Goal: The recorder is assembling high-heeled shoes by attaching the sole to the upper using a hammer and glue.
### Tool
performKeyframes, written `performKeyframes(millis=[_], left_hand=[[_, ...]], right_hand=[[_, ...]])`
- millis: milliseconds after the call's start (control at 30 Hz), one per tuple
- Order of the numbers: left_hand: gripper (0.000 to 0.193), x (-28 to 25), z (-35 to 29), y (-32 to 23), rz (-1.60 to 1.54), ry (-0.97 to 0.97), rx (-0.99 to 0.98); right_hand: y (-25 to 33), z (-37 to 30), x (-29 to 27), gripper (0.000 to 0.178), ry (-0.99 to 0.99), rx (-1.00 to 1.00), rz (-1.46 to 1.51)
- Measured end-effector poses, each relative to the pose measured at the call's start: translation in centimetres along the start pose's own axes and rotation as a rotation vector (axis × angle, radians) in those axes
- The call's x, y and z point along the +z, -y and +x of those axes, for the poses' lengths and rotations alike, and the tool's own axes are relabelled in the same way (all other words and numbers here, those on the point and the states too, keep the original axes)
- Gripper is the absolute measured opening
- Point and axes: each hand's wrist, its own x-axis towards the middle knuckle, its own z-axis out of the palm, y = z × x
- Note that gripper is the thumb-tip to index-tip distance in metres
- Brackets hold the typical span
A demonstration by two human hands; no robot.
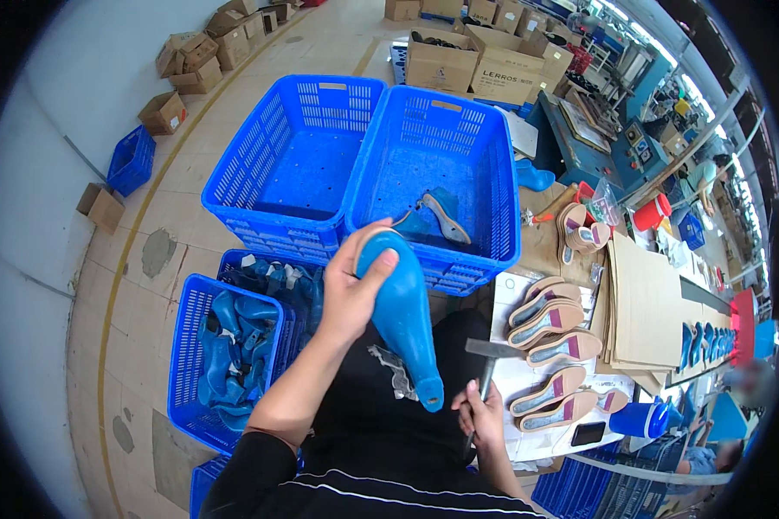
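My left hand (352, 292) is closed around the wide end of a blue shoe last (404, 311), its thumb lying across the top. A tan sole edge shows along the last's far side, partly hidden by my fingers. The narrow end of the last points down toward me. A crumpled, clear plastic-like scrap (391, 370) shows beside it. Lower right, my right hand (483, 417) grips the handle of a hammer (494, 349), whose metal head is up and apart from the last. Several wedge shoe soles (552, 318) lie on the table to the right of the hammer.
Two large blue crates (291, 212) stand ahead; the right one holds a last with a sole (447, 218). At left, a smaller blue crate (180, 368) is full of blue lasts. Stacked tan boards (645, 303), a phone (589, 433) and a blue jug (639, 420) are on the right.
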Motion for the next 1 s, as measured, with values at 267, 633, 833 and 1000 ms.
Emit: performKeyframes(millis=[267,633,833,1000], left_hand=[[0.043,-7.7,10.3,-4.3,0.27,-0.425,0.411],[0.042,-26.5,24.2,7.6,1.404,-0.316,0.444],[0.036,-29.1,25.4,8.8,1.526,-0.264,-0.175],[0.018,-23.5,16.2,5.0,1.347,-0.389,0.641]], right_hand=[[-4.8,-2.1,-11.3,0.034,-0.448,-0.197,-0.764],[-9.4,-3.7,-13.1,0.039,-0.48,-0.075,-0.91],[-9.8,-2.9,-13.6,0.038,-0.429,-0.302,-1.097],[-11.5,-2.8,-13.6,0.037,-0.439,-0.378,-1.256]])
